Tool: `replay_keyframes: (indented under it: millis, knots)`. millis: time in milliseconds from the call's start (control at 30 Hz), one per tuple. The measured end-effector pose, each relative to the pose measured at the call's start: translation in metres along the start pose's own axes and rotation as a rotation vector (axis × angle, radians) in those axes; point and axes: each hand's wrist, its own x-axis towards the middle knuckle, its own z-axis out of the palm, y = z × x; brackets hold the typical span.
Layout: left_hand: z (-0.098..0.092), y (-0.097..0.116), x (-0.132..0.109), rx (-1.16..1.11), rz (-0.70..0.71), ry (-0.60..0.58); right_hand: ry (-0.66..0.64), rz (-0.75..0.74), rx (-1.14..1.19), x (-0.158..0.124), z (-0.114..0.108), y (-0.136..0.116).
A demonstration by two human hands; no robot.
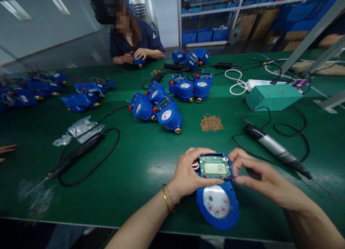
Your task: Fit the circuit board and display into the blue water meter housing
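A blue water meter (217, 206) lies tilted at the table's near edge, its round dial facing me. Above the dial, an exposed green circuit board (212, 159) carries a lit display (215, 168) reading about 0.2. My left hand (185, 173) is closed around the meter's upper housing, thumb across the front below the display. At the housing's right side, my right hand (250, 171) pinches thin reddish wires (231, 177) between thumb and fingers; its fingertips are partly hidden. More coloured wires (195, 166) show beside my left fingers.
Several blue meters (169, 114) stand mid-table near a pile of brass screws (211, 123). Corded electric screwdrivers lie right (277, 148) and left (78, 152), beside plastic bags (84, 128). A green box (273, 96) stands back right. Across the table, a person (134, 36) holds another meter.
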Motion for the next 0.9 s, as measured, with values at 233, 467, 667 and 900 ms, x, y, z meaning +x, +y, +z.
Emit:
replay_keyframes:
  millis: [233,467,667,900]
  knots:
    - [-0.001,0.000,-0.001,0.004,0.009,-0.001,-0.012,-0.035,0.081,0.003,-0.001,0.004]
    - [-0.001,0.001,0.000,0.000,0.008,0.005,0.054,-0.024,-0.010,0.001,0.001,0.000]
    - [-0.001,-0.001,0.000,0.001,0.018,-0.001,0.060,-0.034,-0.111,0.003,-0.001,-0.007]
    - [0.000,0.001,0.000,0.013,0.033,-0.006,0.060,-0.046,-0.183,0.001,-0.003,0.002]
